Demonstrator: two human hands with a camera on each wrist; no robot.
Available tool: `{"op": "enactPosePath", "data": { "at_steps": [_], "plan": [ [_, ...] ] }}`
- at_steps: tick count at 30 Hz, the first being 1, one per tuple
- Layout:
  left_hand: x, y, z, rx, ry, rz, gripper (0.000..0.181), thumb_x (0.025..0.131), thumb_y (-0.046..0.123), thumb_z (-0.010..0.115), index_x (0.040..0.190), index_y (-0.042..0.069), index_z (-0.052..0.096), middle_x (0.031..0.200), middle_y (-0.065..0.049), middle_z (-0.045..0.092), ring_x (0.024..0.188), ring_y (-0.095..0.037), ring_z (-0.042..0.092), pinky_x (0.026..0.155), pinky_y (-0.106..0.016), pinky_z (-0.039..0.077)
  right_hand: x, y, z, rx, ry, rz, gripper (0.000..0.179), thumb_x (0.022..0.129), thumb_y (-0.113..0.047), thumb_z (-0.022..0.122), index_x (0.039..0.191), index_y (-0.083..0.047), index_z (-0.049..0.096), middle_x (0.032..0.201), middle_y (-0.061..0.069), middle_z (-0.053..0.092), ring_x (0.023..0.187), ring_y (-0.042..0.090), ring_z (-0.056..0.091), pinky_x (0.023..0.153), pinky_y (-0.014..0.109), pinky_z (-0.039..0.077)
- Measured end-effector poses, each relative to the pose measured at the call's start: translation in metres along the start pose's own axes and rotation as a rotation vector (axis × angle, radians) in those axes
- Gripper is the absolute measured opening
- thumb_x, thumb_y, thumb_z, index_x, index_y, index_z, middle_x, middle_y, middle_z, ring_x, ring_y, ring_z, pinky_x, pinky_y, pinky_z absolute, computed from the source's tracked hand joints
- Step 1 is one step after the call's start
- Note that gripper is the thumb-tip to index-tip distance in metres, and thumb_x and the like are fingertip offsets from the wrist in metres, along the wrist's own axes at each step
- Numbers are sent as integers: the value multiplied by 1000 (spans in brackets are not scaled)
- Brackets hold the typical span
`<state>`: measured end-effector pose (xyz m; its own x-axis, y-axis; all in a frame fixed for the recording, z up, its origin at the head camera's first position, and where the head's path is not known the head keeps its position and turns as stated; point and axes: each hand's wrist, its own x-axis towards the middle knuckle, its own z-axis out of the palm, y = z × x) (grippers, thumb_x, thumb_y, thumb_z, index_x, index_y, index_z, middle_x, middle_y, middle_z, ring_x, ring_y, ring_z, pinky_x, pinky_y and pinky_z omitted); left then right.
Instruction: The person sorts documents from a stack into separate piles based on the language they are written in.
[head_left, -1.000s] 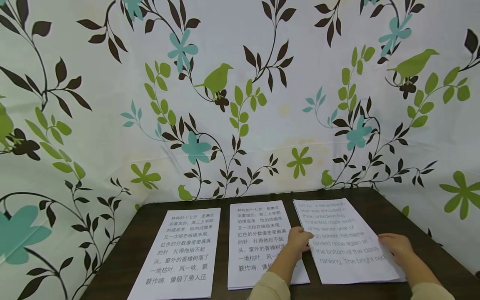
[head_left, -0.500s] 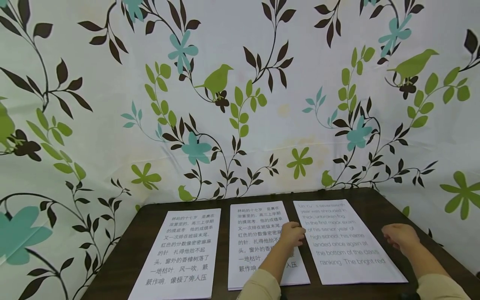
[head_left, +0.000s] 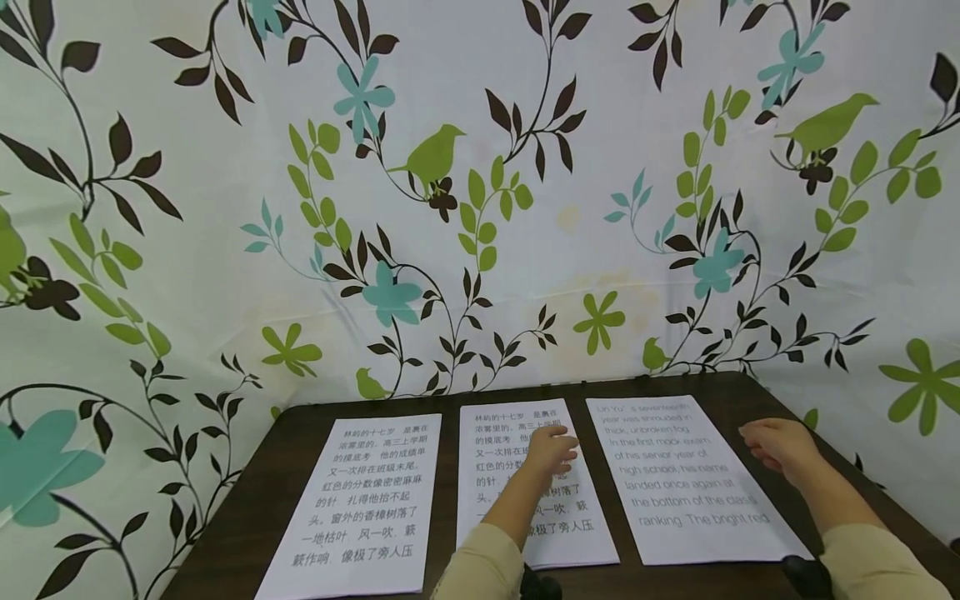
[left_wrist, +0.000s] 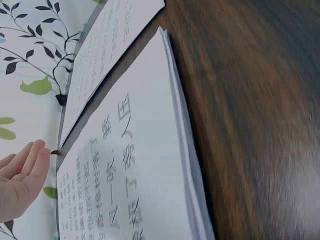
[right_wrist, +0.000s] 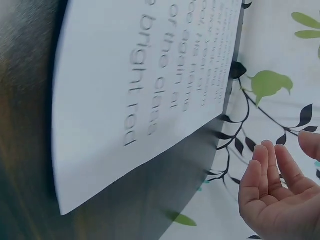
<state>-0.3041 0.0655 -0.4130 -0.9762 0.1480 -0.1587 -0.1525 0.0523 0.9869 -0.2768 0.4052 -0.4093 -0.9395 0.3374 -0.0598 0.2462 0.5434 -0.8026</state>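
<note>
Three paper stacks lie side by side, the right stack printed in English, the middle stack in Chinese characters. My left hand hovers over the middle stack and hides part of its text. In the left wrist view the fingers of that hand are loosely bent, and nothing is in them. Beside the right stack's right edge is my right hand, raised and holding nothing. Its fingers are relaxed in the right wrist view, apart from the paper.
A further stack of Chinese-printed sheets lies on the left of the dark wooden table. Behind the table hangs a white cloth patterned with leaves, flowers and birds. Dark wrist straps show at both cuffs.
Both hands have let go of the right stack's side edges. The left hand has moved left over the middle stack; the right has lifted away. The right stack's sheets now lie squarer.
</note>
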Motion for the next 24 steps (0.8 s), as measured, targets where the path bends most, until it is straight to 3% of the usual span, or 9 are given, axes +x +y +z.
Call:
{"op": "enactPosePath", "data": {
  "at_steps": [5,10,15,17,21,24],
  "plan": [
    [-2,6,-17,32,-18,29,40,79,7,57,116,-6,48,99,-15,55,85,-28,58,73,-38,47,61,47,12,-31,18,-19,71,80,-50,50,120,8,42,101,20,53,78,24,52,53,26,43],
    [0,12,-36,77,-3,56,41,79,9,57,116,-4,48,99,-14,56,86,-28,58,73,-38,47,73,33,25,-1,9,-23,77,73,-58,51,121,3,43,108,20,51,82,26,53,46,27,41],
    [-1,17,-53,120,47,49,42,79,12,58,117,-4,47,97,-13,57,84,-24,58,73,-36,47,63,4,36,42,-56,-57,69,77,-51,54,121,2,44,112,24,48,90,34,51,55,37,45],
    [-1,18,-59,125,62,55,43,79,12,57,118,-4,47,97,-14,57,85,-25,58,73,-37,47,71,4,44,48,-80,-79,65,78,-49,54,120,0,45,113,23,48,93,35,51,52,35,44],
    [-1,19,-74,123,94,66,43,79,10,57,118,-5,46,99,-17,57,87,-28,57,74,-39,46,108,24,69,64,-54,-145,66,72,-58,53,114,-6,50,108,15,52,88,31,53,51,34,44],
    [0,20,-85,130,121,58,43,79,10,56,118,-5,45,103,-19,55,89,-29,56,75,-39,46,105,12,81,66,-80,-168,65,72,-59,53,113,-8,51,107,13,52,89,30,53,58,41,44]
  ]
}}
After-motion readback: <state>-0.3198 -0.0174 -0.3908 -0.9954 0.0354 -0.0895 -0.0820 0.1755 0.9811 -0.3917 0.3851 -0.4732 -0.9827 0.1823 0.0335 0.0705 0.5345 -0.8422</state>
